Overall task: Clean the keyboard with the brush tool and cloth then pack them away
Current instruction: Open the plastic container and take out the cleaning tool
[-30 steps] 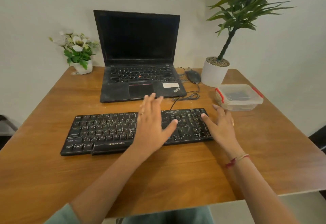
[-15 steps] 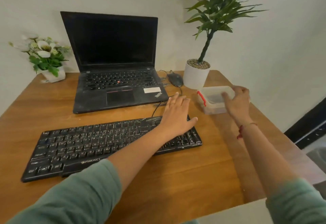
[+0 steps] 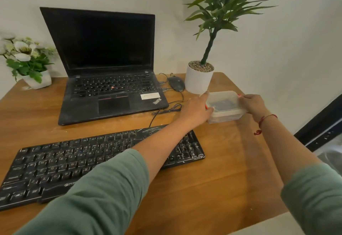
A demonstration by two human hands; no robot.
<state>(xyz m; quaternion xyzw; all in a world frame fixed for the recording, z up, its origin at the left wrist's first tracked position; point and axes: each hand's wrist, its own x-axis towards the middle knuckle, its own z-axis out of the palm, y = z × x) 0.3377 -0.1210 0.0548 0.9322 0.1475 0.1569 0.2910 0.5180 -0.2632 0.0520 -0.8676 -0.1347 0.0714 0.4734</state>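
A dusty black keyboard point(image 3: 77, 162) lies across the near left of the wooden table point(image 3: 222, 170). At the far right stands a clear plastic box point(image 3: 224, 107) with a lid and red clips; something dark shows inside it. My left hand point(image 3: 196, 109) grips the box's left end, thumb on the lid by the red clip. On the opposite end, my right hand point(image 3: 251, 104) holds the rim with curled fingers. My left forearm crosses over the keyboard's right part. No brush or cloth can be made out.
An open black laptop point(image 3: 109, 79) sits behind the keyboard. A mouse point(image 3: 176, 83) and loose cables point(image 3: 166, 109) lie beside it. A tall plant in a white pot point(image 3: 199, 80) stands just behind the box; a small flower pot point(image 3: 37, 79) is far left. The table edge runs close on the right.
Both hands left the keyboard and reached right to the plastic box. My left hand now grips its left end and my right hand its right end. The view has swung rightward.
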